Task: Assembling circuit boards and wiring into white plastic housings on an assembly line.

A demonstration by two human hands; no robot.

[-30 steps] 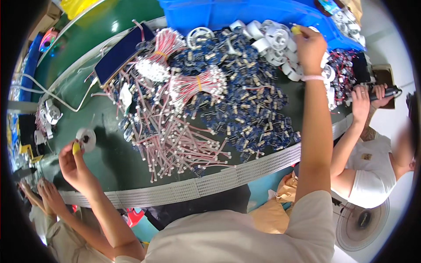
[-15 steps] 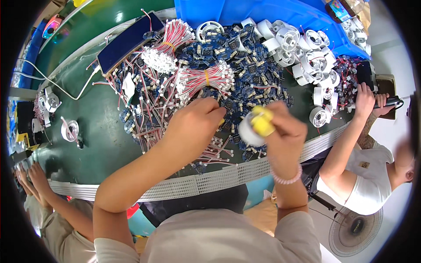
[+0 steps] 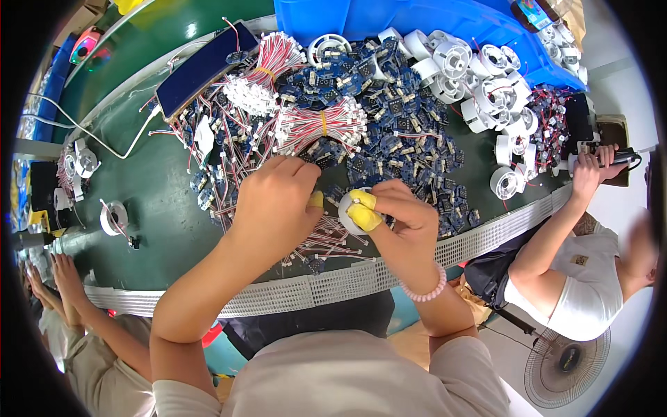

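My right hand (image 3: pixel 406 226), with yellow covers on its thumb and a fingertip, pinches a round white plastic housing (image 3: pixel 347 217) above the front part of the pile. Left of it, a short gap away, is my left hand (image 3: pixel 274 198), its fingers curled together and a yellow cover on one tip; whatever it may hold is hidden. Behind both hands lie a heap of small blue circuit boards (image 3: pixel 410 125) and a banded bundle of red-and-white wires (image 3: pixel 321 128) with white connectors. Loose connector wires (image 3: pixel 333 243) spread beneath and between my hands.
White housings (image 3: pixel 493 97) are piled back right, before a blue bin (image 3: pixel 389 17). A dark flat panel (image 3: pixel 201 73) lies back left. One wired housing (image 3: pixel 113 217) rests on the green table at left. A white mesh strip (image 3: pixel 326 288) edges the front. Co-workers sit on both sides.
My right hand has brought the white housing left and slightly down, closer to my left hand. My left hand has shifted a little left. The right co-worker's hands moved slightly.
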